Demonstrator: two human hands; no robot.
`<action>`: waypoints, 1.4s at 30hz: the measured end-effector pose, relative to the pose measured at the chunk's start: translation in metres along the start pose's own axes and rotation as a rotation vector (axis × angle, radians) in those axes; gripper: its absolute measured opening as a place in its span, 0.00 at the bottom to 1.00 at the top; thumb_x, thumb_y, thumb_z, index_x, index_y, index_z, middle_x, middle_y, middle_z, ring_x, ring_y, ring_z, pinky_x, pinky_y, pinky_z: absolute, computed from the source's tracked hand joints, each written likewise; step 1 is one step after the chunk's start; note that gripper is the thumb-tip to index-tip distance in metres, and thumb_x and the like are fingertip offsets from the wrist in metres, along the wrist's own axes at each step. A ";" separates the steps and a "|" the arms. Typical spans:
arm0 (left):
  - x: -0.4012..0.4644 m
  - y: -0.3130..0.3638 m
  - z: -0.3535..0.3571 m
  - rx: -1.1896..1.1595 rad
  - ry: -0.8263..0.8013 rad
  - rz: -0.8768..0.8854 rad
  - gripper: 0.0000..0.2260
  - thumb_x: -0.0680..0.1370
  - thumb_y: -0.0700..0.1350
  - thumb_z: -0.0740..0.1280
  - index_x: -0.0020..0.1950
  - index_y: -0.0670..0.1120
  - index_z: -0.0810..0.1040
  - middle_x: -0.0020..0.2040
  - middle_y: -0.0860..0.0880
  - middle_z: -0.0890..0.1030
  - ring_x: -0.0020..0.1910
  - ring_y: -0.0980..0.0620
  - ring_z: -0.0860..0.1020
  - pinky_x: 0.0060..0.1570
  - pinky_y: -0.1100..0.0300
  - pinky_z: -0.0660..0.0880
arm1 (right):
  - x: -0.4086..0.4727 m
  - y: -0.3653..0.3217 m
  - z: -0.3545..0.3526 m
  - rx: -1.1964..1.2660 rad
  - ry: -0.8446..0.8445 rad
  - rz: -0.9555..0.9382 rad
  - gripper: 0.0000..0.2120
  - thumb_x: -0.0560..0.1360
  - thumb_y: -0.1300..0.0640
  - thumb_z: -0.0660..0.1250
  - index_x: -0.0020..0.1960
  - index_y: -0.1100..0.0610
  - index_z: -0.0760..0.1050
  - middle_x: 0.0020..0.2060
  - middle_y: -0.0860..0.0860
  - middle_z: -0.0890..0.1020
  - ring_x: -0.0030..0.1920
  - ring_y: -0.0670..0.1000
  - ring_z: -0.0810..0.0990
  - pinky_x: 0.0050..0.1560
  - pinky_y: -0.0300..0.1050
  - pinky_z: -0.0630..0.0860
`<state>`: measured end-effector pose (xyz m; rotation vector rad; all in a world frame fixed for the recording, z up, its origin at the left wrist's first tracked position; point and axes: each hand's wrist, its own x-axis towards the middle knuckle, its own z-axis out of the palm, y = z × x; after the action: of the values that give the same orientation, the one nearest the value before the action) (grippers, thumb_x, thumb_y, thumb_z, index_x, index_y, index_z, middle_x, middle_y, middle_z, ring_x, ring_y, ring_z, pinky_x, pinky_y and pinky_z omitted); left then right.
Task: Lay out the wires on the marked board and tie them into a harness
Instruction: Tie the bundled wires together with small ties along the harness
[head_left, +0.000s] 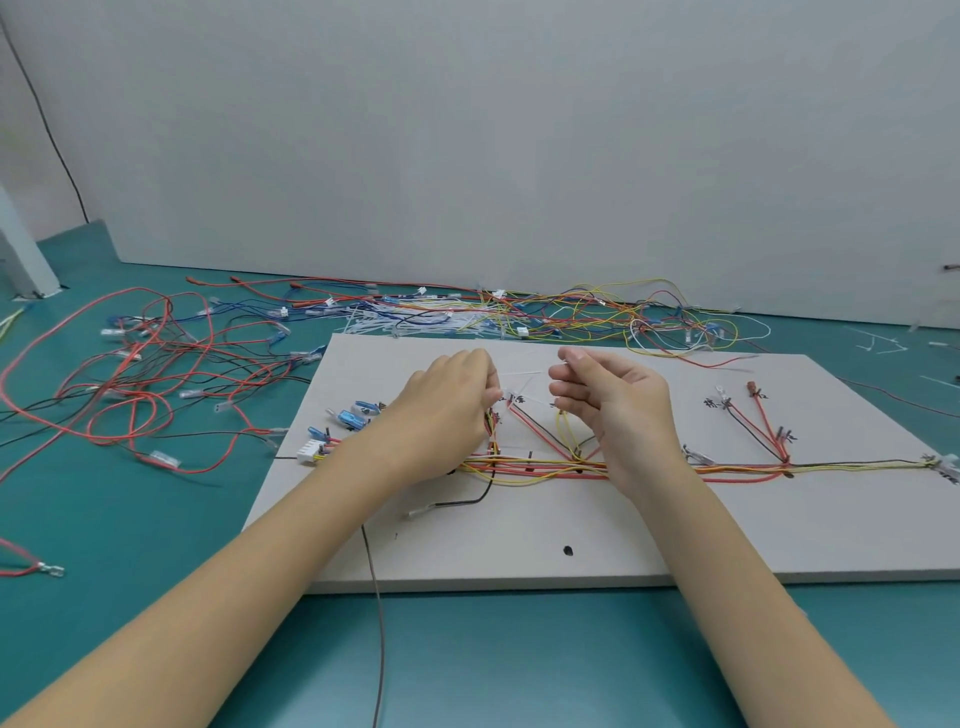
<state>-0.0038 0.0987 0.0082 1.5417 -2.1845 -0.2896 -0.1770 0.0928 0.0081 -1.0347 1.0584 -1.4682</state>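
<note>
A white marked board lies on the green table. Red, yellow, orange and black wires run along it as a trunk, with branches going up to marked spots. My left hand hovers above the left branch, fingers curled, pinching one end of a thin white cable tie. My right hand is just to its right, palm toward me, pinching the tie's other end between thumb and forefinger. The tie stretches between both hands above the board.
Loose red and black wires sprawl on the table at the left. A heap of white cable ties and mixed wires lies behind the board, against a grey wall. A grey cable runs off the board's front edge.
</note>
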 end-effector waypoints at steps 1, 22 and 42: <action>0.000 0.000 0.000 -0.011 0.000 0.000 0.06 0.83 0.44 0.57 0.47 0.50 0.65 0.47 0.52 0.71 0.48 0.49 0.68 0.51 0.51 0.68 | 0.000 0.000 0.000 -0.011 -0.003 -0.005 0.04 0.76 0.62 0.69 0.44 0.61 0.81 0.33 0.53 0.83 0.32 0.49 0.81 0.36 0.38 0.80; -0.003 -0.005 -0.004 -0.297 0.069 0.053 0.09 0.78 0.49 0.68 0.41 0.48 0.83 0.35 0.52 0.82 0.38 0.52 0.79 0.44 0.50 0.76 | 0.011 -0.002 -0.018 -0.726 0.010 -0.149 0.21 0.76 0.45 0.66 0.33 0.60 0.77 0.27 0.53 0.80 0.29 0.49 0.75 0.35 0.44 0.74; -0.011 0.006 0.008 -0.307 0.096 0.082 0.09 0.79 0.47 0.66 0.39 0.50 0.79 0.32 0.53 0.82 0.36 0.55 0.78 0.44 0.52 0.75 | 0.003 -0.003 -0.028 -1.522 -0.387 0.006 0.17 0.74 0.49 0.61 0.30 0.55 0.63 0.27 0.49 0.70 0.31 0.51 0.69 0.32 0.44 0.62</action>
<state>-0.0096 0.1100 0.0015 1.2690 -2.0134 -0.4891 -0.2050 0.0929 0.0038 -2.1760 1.8486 -0.1550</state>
